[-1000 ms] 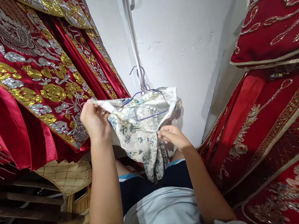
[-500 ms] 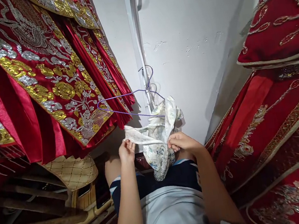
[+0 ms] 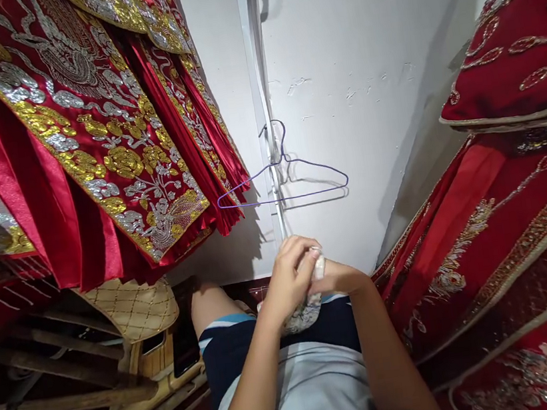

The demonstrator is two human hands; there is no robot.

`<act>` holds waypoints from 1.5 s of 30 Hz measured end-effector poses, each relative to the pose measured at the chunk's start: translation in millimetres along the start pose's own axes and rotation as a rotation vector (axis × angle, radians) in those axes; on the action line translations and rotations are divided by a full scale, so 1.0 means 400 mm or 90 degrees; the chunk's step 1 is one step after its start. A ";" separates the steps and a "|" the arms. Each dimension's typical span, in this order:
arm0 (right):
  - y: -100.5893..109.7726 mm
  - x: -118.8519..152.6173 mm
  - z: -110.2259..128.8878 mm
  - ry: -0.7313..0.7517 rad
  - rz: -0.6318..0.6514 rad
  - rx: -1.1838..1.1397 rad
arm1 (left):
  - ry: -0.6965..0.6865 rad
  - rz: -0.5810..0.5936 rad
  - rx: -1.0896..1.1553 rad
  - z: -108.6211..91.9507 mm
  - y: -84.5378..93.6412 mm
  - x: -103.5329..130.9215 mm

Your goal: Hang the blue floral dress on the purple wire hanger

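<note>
While the left hand (image 3: 293, 273) closes over the patterned cloth (image 3: 304, 316), the right hand (image 3: 336, 277) is curled against it, fingers partly hidden; the bunched cloth is between both hands, above the lap. The purple hanger (image 3: 310, 195) hangs bare at the pale strap (image 3: 264, 98), above the wall (image 3: 342, 34)'s lower edge. Embroidered red garments (image 3: 127, 130) flank the left side; beaded red garments (image 3: 486, 210) flank the right. A quilted beige pad (image 3: 133, 311) sits lower left.
</note>
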State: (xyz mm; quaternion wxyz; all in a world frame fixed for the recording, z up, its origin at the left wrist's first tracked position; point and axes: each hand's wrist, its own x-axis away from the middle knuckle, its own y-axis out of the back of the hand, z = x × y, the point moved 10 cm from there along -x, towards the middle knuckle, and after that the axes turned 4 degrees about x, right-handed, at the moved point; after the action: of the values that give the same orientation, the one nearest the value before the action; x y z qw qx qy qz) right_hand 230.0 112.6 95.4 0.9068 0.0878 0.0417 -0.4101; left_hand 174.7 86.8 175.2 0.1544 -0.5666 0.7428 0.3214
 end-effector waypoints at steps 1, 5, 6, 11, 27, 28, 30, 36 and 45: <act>0.004 0.002 0.010 0.001 -0.017 -0.024 | 0.028 0.000 0.002 0.017 0.007 0.002; 0.032 0.013 0.041 0.006 -0.056 -0.079 | 0.163 0.112 0.082 0.122 -0.007 0.045; 0.045 0.017 0.049 0.013 -0.070 -0.067 | 0.179 0.161 0.089 0.146 -0.021 0.065; 0.134 0.044 0.096 0.040 -0.180 0.014 | 0.260 0.324 -0.141 0.294 -0.008 0.180; 0.372 -0.198 0.142 0.206 -0.483 0.334 | 0.123 0.090 -0.468 0.219 0.422 0.110; 0.380 -0.209 0.119 0.194 -0.487 0.338 | 0.123 0.070 -0.443 0.210 0.428 0.105; 0.391 -0.209 0.094 0.173 -0.478 0.368 | 0.137 0.035 -0.393 0.203 0.439 0.097; 0.423 -0.094 0.138 0.144 -0.510 0.483 | 0.146 -0.084 -0.297 0.186 0.462 0.047; 0.406 0.003 0.168 0.124 -0.517 0.475 | 0.142 0.083 -0.456 0.269 0.371 -0.196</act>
State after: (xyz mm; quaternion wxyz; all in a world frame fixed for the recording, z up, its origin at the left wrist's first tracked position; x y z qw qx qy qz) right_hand 353.2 203.8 181.6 0.5758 0.4170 0.0077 -0.7032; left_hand 44.6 237.5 186.4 -0.1562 -0.5680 0.6298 0.5063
